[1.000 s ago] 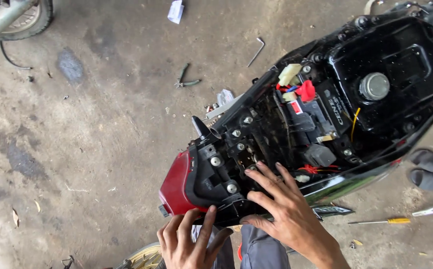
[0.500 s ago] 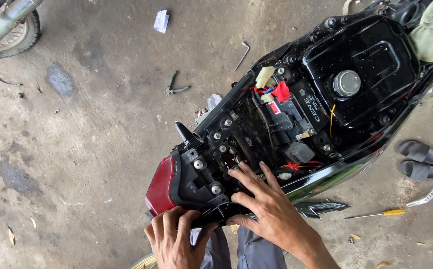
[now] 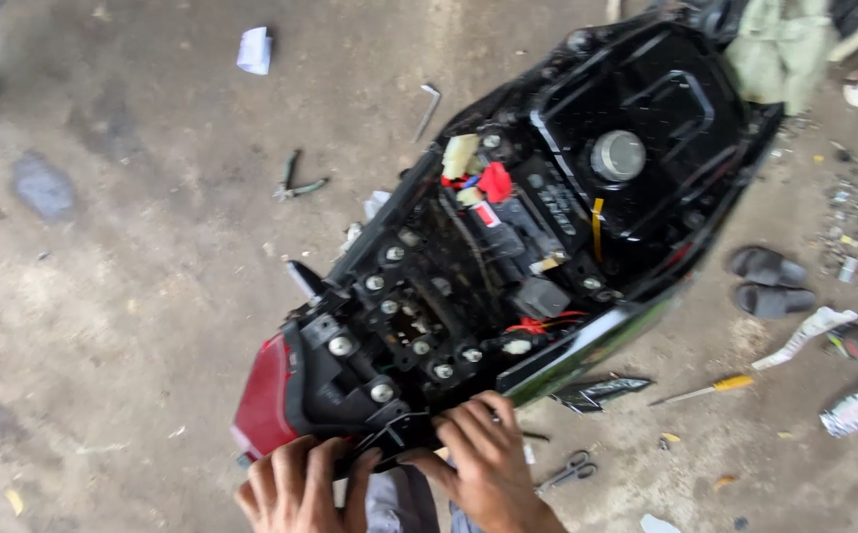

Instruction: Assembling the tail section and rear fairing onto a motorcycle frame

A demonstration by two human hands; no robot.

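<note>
Left hand (image 3: 301, 484) and right hand (image 3: 483, 464), fingers curled onto the black tail bracket (image 3: 394, 434) at lower centre of the stripped motorcycle rear (image 3: 468, 286), likely stiff, light plastic with sharp edges, best gripped at its rim; open floor (image 3: 133, 296) left, screwdriver (image 3: 701, 391) and sandals (image 3: 767, 281) crowding right.

- Both hands, left hand (image 3: 303, 487) and right hand (image 3: 483, 459), grip a black bracket (image 3: 390, 434) at the near end of a stripped motorcycle tail (image 3: 449, 296).
- Red tail light (image 3: 263, 400) at near left.
- Yellow-handled screwdriver (image 3: 705, 390) and sandals (image 3: 770, 281) on concrete floor (image 3: 133, 296), right.
</note>
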